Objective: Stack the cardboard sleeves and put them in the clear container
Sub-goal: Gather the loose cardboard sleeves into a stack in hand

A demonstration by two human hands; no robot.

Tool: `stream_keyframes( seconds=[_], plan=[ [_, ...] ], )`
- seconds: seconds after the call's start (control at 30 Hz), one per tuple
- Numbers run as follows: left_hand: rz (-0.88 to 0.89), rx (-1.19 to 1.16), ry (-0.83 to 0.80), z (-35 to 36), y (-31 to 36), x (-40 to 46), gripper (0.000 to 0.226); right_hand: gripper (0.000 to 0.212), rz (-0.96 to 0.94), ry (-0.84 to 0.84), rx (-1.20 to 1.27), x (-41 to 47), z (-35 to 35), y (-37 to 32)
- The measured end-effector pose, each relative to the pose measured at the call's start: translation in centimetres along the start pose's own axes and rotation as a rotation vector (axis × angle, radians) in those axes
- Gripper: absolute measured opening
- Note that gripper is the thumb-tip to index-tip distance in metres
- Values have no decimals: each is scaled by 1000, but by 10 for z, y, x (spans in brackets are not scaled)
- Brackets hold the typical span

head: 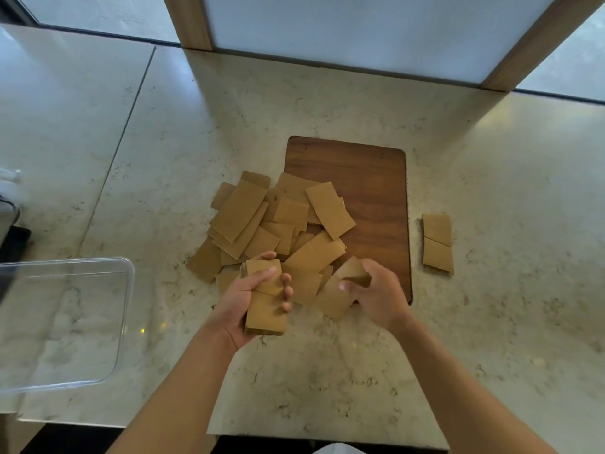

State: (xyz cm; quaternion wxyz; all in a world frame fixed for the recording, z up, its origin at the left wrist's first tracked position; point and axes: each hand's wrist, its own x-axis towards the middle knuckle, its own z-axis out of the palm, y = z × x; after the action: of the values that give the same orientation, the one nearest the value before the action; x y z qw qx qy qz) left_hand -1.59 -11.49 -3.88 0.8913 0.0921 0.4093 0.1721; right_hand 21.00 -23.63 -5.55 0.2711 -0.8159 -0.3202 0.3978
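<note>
A loose pile of several flat brown cardboard sleeves (258,221) lies on the marble counter, partly over a wooden board (373,178). My left hand (242,306) grips a small stack of sleeves (265,309), thumb on top and fingers curled round its right edge. My right hand (373,296) pinches a single sleeve (340,290) at the near edge of the pile. The clear container (126,303) stands empty at the left, well apart from both hands. One more sleeve (437,244) lies alone to the right of the board.
A frosted panel in a wooden frame (193,24) rises at the back of the counter. The counter's near edge (327,440) runs just below my forearms. Dark objects (9,237) sit at the far left edge.
</note>
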Motion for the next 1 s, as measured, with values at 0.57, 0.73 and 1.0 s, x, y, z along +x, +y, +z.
stream_keyframes(
  seconds=[0.57, 0.73, 1.0],
  plan=[
    [-162, 416, -246, 64, -17, 25, 73, 55, -109, 114, 598, -27, -45, -33],
    [124, 361, -143, 55, -24, 22, 65, 50, -21, 266, 649, -29, -21, -39],
    [201, 57, 130, 55, -25, 33, 47, 35, 160, 52, 214, -25, 41, -60]
  ],
)
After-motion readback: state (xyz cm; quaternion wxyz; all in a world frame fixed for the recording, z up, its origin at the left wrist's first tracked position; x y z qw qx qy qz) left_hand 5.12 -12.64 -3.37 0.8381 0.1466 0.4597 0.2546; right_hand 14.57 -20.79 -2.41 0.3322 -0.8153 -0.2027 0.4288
